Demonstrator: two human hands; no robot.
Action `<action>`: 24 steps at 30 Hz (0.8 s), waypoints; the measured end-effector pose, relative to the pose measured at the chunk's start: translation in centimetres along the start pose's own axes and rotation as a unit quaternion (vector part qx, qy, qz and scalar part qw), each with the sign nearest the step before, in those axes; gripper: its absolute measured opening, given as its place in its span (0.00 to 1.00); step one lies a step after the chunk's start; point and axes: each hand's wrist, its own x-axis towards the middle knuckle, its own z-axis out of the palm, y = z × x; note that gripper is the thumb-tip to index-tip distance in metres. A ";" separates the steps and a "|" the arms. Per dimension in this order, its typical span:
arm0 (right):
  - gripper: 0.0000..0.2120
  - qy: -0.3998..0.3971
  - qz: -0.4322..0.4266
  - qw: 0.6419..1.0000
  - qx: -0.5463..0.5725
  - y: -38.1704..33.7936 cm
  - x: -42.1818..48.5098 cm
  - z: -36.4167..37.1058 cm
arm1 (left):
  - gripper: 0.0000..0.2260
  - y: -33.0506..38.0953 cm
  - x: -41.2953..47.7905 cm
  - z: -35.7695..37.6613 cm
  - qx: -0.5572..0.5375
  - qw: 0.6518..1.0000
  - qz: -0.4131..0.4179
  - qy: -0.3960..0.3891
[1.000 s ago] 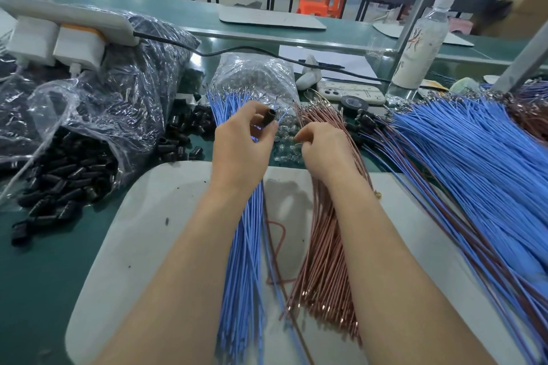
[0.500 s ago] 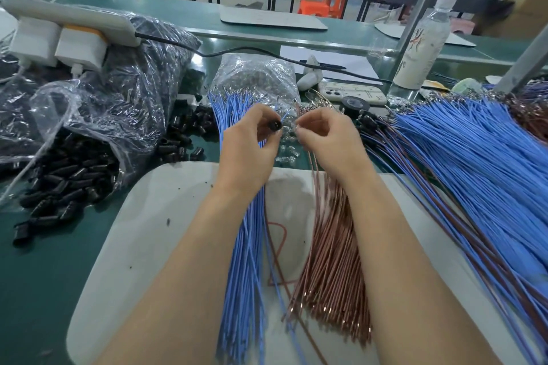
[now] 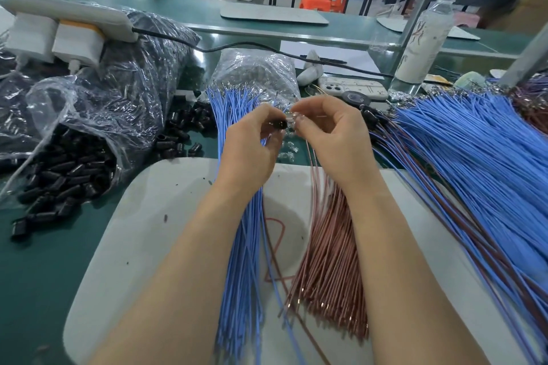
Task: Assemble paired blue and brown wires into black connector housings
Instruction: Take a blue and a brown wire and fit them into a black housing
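While both hands are held up over the far edge of the white mat point(image 3: 142, 231), my left hand point(image 3: 252, 145) grips one black connector housing point(image 3: 279, 124) between thumb and forefinger. The remaining fingers are curled under it. My right hand point(image 3: 335, 139) is also curled, with thumb and forefinger pinching the end of a single brown wire point(image 3: 310, 157) just beside the housing. The fingertips of the two hands nearly meet. I cannot tell whether a blue wire sits in the same pinch, or whether the wire end has entered the housing, since that area is blurred.

Stock positions:
- The blue wire bundle point(image 3: 240, 261) lies lengthwise on the mat under my left forearm, with its far ends fanned out beyond the mat.
- The brown wire bundle point(image 3: 329, 261) lies just beside it, under my right forearm.
- A large pile of blue and brown wires point(image 3: 474, 172) is spread across the right side of the green table point(image 3: 35, 290).
- Loose housings point(image 3: 184, 133) are scattered on the table to the left of the blue bundle.
- More housings spill from an open plastic bag point(image 3: 89, 115) at far left.
- A clear bag point(image 3: 255, 74) of small parts stands behind my hands.
- A phone point(image 3: 353, 87) and a plastic bottle point(image 3: 424, 38) stand farther back.
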 end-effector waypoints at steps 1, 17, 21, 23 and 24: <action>0.09 0.019 -0.005 1.000 -0.017 0.0 0.0 0.1 | 0.12 0.0 0.0 0.1 0.000 1.000 0.002 -0.001; 0.08 0.064 -0.037 0.987 -0.146 0.7 -0.2 2.2 | 0.06 -0.7 0.1 0.4 0.116 0.993 0.005 0.024; 0.07 0.045 -0.038 0.988 -0.144 0.6 -0.2 2.2 | 0.08 -0.7 0.1 0.3 0.128 0.992 0.011 0.019; 0.08 0.025 -0.028 0.990 -0.139 0.7 -0.2 2.1 | 0.08 -0.8 0.1 0.3 0.132 0.991 0.015 0.021; 0.07 0.016 -0.021 0.990 -0.135 0.7 -0.2 1.9 | 0.08 -0.9 0.1 0.3 0.129 0.991 0.014 0.023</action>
